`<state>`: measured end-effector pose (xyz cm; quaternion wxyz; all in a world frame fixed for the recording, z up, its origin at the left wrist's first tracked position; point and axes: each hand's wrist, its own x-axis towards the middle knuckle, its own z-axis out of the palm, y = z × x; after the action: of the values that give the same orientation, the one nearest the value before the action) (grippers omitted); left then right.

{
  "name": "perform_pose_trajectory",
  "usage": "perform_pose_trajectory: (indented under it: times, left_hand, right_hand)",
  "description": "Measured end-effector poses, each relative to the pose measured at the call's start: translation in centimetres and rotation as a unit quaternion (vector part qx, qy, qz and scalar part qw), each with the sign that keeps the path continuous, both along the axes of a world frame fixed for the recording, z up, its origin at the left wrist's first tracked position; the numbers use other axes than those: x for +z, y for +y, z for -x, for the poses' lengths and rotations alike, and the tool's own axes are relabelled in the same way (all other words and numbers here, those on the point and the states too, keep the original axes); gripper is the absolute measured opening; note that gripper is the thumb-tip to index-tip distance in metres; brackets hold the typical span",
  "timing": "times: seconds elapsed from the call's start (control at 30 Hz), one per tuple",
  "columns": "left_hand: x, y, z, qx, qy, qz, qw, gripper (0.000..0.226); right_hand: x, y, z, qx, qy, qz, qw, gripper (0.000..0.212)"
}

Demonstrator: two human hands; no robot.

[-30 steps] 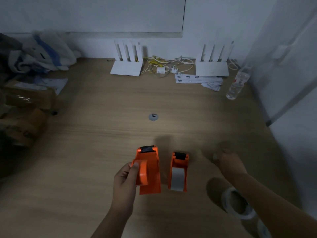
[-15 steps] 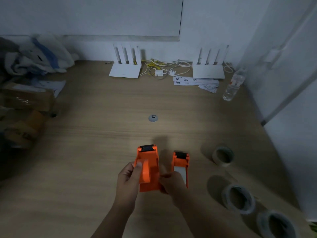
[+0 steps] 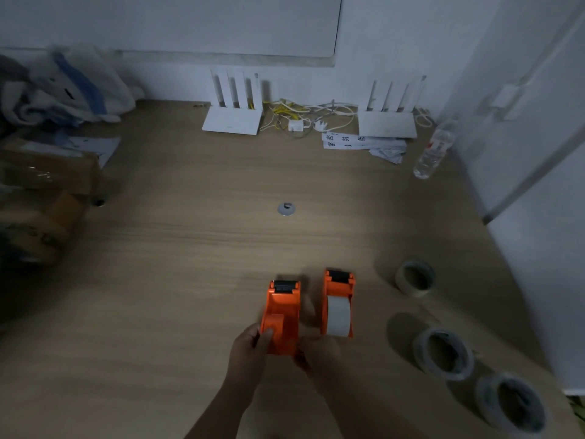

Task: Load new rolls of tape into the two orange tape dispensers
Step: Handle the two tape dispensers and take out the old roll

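Observation:
Two orange tape dispensers stand side by side near the table's front edge. The left dispenser (image 3: 282,315) is gripped from both sides: my left hand (image 3: 250,353) holds its left flank with the thumb on its round hub, my right hand (image 3: 319,356) holds its rear right. The right dispenser (image 3: 338,304) stands free and carries a white roll. Three loose tape rolls lie to the right: a small beige roll (image 3: 414,278), a clear roll (image 3: 443,353), and another clear roll (image 3: 511,403) near the corner.
On the wooden table (image 3: 190,264) two white routers (image 3: 232,122) (image 3: 387,126) with cables stand at the back wall. A water bottle (image 3: 432,152) and papers (image 3: 364,144) lie back right. Cardboard boxes (image 3: 44,185) and cloth bags crowd the left. A grey grommet (image 3: 286,209) sits mid-table.
My right hand came off the beige roll at the right and moved left onto the left dispenser. Both hands now hold that dispenser; the view has tilted slightly.

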<state>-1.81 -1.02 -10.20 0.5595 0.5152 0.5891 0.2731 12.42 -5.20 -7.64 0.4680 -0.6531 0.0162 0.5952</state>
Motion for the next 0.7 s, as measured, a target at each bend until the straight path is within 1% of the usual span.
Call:
perform_pose_trajectory:
  times: [0.03, 0.13, 0.2, 0.23, 0.3, 0.4, 0.43, 0.5, 0.53, 0.57, 0.6, 0.7]
  left_hand:
    - [-0.3, 0.0, 0.0, -0.005, 0.009, 0.008, 1.000, 0.058]
    - [-0.6, 0.0, -0.1, -0.026, 0.051, 0.010, 0.998, 0.041]
    - [-0.4, 0.1, -0.2, -0.049, 0.078, 0.004, 0.996, 0.024]
    - [-0.3, 0.1, -0.2, -0.053, 0.082, 0.006, 0.995, 0.019]
    - [-0.2, 0.2, -0.2, -0.048, 0.087, 0.012, 0.995, 0.020]
    - [-0.1, 0.1, -0.3, -0.034, 0.098, 0.028, 0.994, 0.031]
    - [0.1, 0.1, -0.4, -0.026, 0.099, 0.028, 0.994, 0.040]
    - [0.5, 0.2, -0.6, 0.012, 0.099, 0.012, 0.995, 0.073]
    - [0.9, 0.2, -0.9, 0.033, 0.105, 0.000, 0.994, 0.078]
    - [1.4, 0.2, -1.3, 0.054, 0.127, -0.006, 0.990, 0.078]
    - [2.0, 0.3, -1.9, 0.064, 0.150, -0.007, 0.987, 0.072]
    - [3.4, 0.5, -4.0, 0.038, 0.142, -0.046, 0.988, 0.047]
  right_hand:
    - [-0.1, -0.2, 0.1, -0.008, 0.006, -0.006, 1.000, 0.016]
    - [-0.5, -0.4, 0.2, -0.010, 0.010, 0.002, 1.000, 0.022]
    - [-0.7, -0.4, 0.3, 0.003, 0.007, 0.000, 1.000, 0.017]
    - [-0.9, -0.5, 0.3, 0.003, 0.006, -0.001, 1.000, 0.014]
    - [-0.9, -0.7, 0.1, 0.003, 0.013, -0.002, 1.000, 0.012]
    - [-0.8, -0.9, -0.4, 0.020, 0.008, 0.011, 1.000, 0.007]
    - [-0.6, -1.0, -0.6, 0.031, -0.003, 0.013, 0.999, 0.005]
    - [-0.2, -1.2, -1.1, 0.054, -0.033, 0.006, 0.998, 0.009]
    - [0.1, -1.4, -1.4, 0.061, -0.047, -0.001, 0.997, 0.011]
    - [0.5, -1.5, -1.6, 0.062, -0.057, -0.009, 0.996, 0.012]
    - [1.1, -1.7, -2.0, 0.058, -0.065, -0.018, 0.996, 0.012]
    - [2.7, -2.2, -3.6, 0.027, -0.095, -0.056, 0.994, 0.020]
